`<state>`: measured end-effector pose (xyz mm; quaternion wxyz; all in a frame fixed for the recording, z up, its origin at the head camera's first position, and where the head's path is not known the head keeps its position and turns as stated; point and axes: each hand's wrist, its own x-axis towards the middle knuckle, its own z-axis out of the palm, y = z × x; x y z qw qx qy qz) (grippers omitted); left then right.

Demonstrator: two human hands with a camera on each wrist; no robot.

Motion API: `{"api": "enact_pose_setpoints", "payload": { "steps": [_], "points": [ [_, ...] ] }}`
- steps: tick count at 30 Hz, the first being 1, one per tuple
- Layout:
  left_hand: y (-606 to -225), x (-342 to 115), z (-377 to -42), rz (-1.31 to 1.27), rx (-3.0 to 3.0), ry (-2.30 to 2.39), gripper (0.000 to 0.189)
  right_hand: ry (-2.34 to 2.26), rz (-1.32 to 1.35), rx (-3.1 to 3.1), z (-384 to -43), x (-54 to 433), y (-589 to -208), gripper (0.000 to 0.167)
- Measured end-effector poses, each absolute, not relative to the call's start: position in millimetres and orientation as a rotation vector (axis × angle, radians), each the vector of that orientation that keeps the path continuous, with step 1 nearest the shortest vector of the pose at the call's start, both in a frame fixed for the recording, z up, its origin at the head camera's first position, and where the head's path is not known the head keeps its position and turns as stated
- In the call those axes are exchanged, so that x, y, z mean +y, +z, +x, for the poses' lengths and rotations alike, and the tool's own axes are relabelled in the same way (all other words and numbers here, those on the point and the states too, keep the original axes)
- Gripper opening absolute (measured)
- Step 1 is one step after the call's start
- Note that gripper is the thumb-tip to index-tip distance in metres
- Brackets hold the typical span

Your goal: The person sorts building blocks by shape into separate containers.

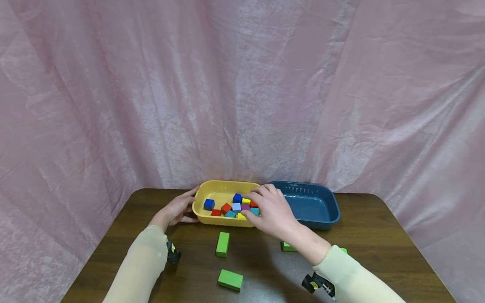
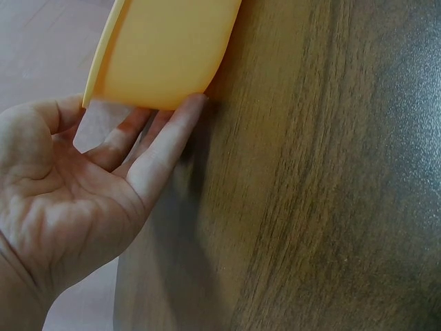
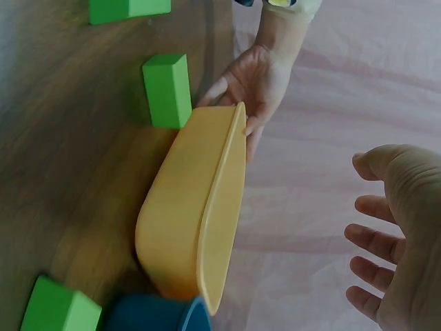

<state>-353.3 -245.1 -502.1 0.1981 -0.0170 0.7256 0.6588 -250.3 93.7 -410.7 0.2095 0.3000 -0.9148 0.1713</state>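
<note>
At the left end of the yellow tray [image 1: 206, 220], my left hand [image 1: 179, 209] grips the end, thumb toward the near side and fingers toward the far side. Close up in the left wrist view, the fingers [image 2: 165, 141] touch the tray's end wall [image 2: 162, 62]. Several coloured cubes, among them a blue cube [image 1: 209, 204] and a red cube [image 1: 226, 208], lie inside. My right hand [image 1: 270, 210] hovers over the tray's right part, hiding some of it. Its fingers are spread and loosely bent with nothing between them, as the right wrist view shows of this hand [image 3: 406, 234].
A dark blue tray [image 1: 310, 206] adjoins the yellow one on the right. Green blocks lie on the wooden table [image 1: 197, 269]: one block [image 1: 222, 244] before the yellow tray, another block [image 1: 230, 280] nearer, and others partly behind my right arm. A pink curtain [image 1: 242, 92] hangs behind.
</note>
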Motion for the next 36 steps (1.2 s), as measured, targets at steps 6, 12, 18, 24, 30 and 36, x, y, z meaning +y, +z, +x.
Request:
{"api": "enact_pose_setpoints", "payload": {
  "steps": [6,12,18,24,30,36],
  "points": [
    [-502,-248,-353,-0.067,2.016,1.854,0.063,0.442,0.788,-2.528,-242,116,-414,0.036],
    [-501,-251,-354,-0.061,2.012,1.856,0.063,0.463,0.762,-2.535,-238,139,-423,0.037],
    [-500,-250,-353,-0.063,2.019,1.86,0.063,0.482,0.696,-2.535,-240,169,-433,0.034],
    [-500,-248,-352,-0.058,2.024,1.866,0.063,0.489,0.606,-2.541,-241,207,-443,0.034],
    [-502,-246,-351,-0.056,2.025,1.861,0.063,0.587,0.451,-2.629,-242,246,-449,0.039],
    [-503,-247,-350,-0.051,2.029,1.862,0.062,0.715,0.287,-2.683,-246,285,-454,0.05]
  ]
}}
